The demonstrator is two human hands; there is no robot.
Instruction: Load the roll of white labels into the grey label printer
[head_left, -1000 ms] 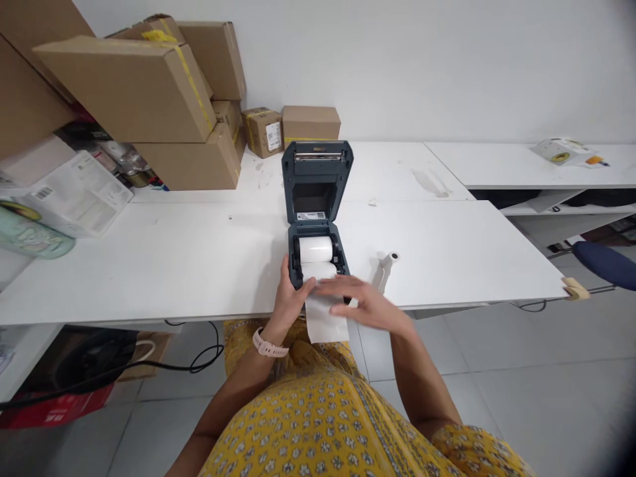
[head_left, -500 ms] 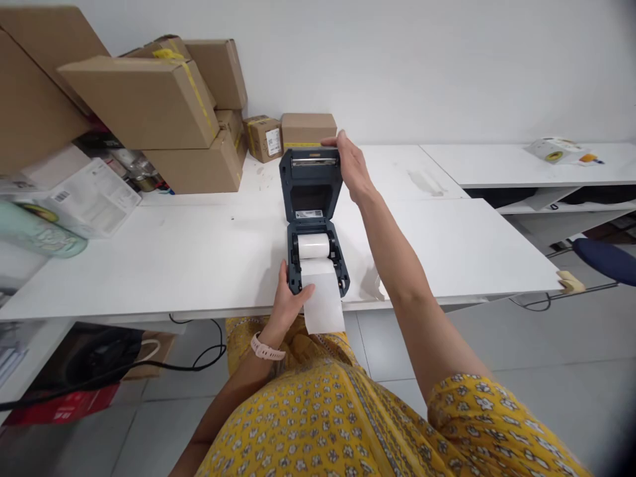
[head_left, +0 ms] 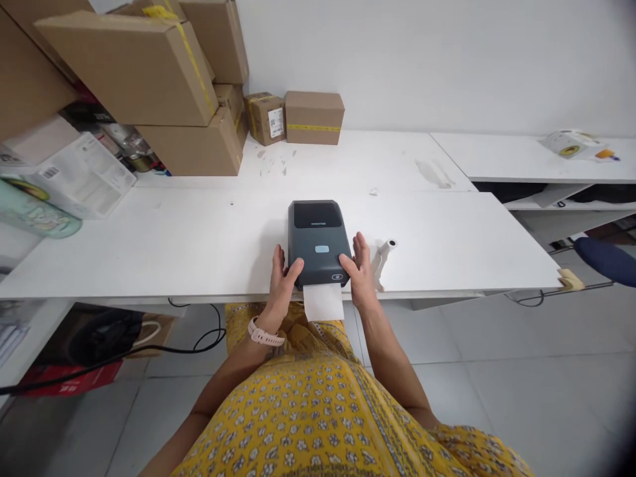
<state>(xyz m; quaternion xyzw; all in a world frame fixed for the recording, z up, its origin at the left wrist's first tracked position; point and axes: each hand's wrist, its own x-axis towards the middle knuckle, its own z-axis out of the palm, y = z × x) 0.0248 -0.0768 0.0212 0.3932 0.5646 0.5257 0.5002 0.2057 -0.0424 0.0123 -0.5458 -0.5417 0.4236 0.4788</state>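
Note:
A dark grey label printer (head_left: 316, 239) sits at the near edge of the white table (head_left: 189, 245) with its lid down. A strip of white label paper (head_left: 323, 302) hangs out of its front slot over the table edge. My left hand (head_left: 283, 281) grips the printer's left front corner, thumb on top. My right hand (head_left: 358, 268) grips the right front corner the same way. A watch is on my left wrist.
A small white paper core (head_left: 383, 260) lies just right of the printer. Stacked cardboard boxes (head_left: 149, 86) fill the back left, two small boxes (head_left: 298, 118) stand by the wall. Packages (head_left: 64, 179) lie at far left. Cables (head_left: 149, 351) run under the table.
My right hand reached to the raised lid, the lid came down, and both hands now hold the closed printer's front corners. The roll inside is hidden.

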